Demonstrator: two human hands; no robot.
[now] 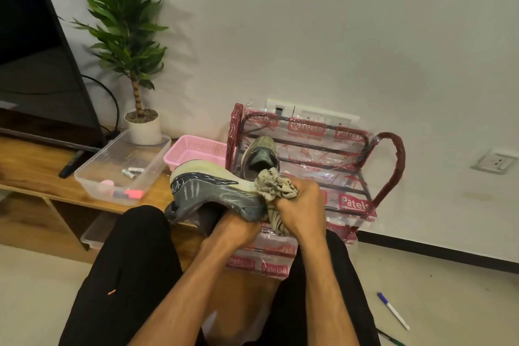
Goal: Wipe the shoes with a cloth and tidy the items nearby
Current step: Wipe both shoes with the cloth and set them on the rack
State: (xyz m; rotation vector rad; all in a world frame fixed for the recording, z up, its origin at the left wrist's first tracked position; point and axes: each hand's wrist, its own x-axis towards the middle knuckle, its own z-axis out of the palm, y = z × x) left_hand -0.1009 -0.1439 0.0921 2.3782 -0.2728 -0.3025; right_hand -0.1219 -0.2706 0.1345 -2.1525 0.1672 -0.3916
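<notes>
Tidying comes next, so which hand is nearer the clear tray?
Left. The left hand, gripping the shoe, is right of the clear tray; the right hand, bunching the cloth, is farther right.

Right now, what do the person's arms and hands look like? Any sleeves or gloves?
The left forearm and right forearm are bare down to the frame's edge, so no sleeves show. The left hand and right hand wear no gloves, and no watch, bracelet or ring is visible.
</notes>
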